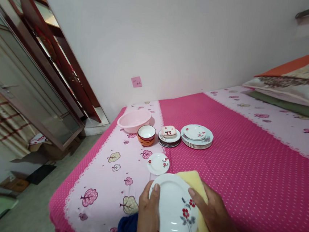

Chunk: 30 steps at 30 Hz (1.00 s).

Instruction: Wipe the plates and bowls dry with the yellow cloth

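Note:
A white plate with red flowers [171, 209] is held up at the front of the bed, tilted so its top faces me. My left hand [148, 215] grips its left rim, thumb on the upper face. On the right side, my right hand [213, 211] is closed on a folded yellow cloth [192, 178] and the plate's edge, with its thumb over the rim. The cloth lies behind and under the plate's right side. Just beyond the held plate, a smaller flowered plate [156, 164] rests flat on the bedspread.
Farther back stand a pink basin [134, 120], stacked bowls [146, 134], dark-rimmed plates [168, 143] topped by a small dish [168, 131], and a stack of white plates [197, 139]. Pillows [296, 86] lie at right. The bed's edge [82, 185] drops to the floor at left.

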### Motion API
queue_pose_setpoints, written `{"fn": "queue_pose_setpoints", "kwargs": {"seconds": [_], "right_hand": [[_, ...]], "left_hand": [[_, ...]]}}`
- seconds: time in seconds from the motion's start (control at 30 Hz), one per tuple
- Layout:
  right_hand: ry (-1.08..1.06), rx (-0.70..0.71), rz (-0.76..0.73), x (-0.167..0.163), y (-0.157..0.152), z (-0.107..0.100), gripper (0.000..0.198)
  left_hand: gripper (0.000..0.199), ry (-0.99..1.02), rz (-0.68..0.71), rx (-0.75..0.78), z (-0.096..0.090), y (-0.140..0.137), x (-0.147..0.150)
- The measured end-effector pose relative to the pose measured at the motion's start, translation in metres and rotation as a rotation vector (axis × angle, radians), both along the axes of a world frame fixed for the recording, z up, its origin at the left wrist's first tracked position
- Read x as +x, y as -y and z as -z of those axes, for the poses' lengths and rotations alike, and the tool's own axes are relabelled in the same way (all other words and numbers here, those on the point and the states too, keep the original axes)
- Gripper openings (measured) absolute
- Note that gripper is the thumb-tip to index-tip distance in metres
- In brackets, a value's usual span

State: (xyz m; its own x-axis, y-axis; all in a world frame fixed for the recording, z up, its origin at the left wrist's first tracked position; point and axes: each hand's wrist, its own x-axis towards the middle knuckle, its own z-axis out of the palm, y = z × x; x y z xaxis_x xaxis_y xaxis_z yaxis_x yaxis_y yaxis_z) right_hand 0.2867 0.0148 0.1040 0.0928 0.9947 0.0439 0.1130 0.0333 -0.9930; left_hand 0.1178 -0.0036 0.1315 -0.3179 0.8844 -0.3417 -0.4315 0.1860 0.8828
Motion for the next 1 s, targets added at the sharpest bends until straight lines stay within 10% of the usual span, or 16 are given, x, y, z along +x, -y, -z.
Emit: {"fn": "queue_pose_setpoints", "kwargs": {"seconds": [0.43,0.8,1.0], "right_hand": [[-0.144,0.011,-0.033,-0.044,0.024,0.009,0.057],[-0.12,-0.09,-0.376,0.03,-0.002,-0.014,0.057],[0.037,-0.129,-0.251,0.037,0.003,0.004,0.061]], "left_hand": [[0.054,0.092,-0.229,0.076,-0.005,0.0,0.008],[0.041,-0.129,0.413,0.167,-0.014,0.0,-0.008],[0.032,-0.256,0.62,0.211,-0.025,0.005,-0.009]]}}
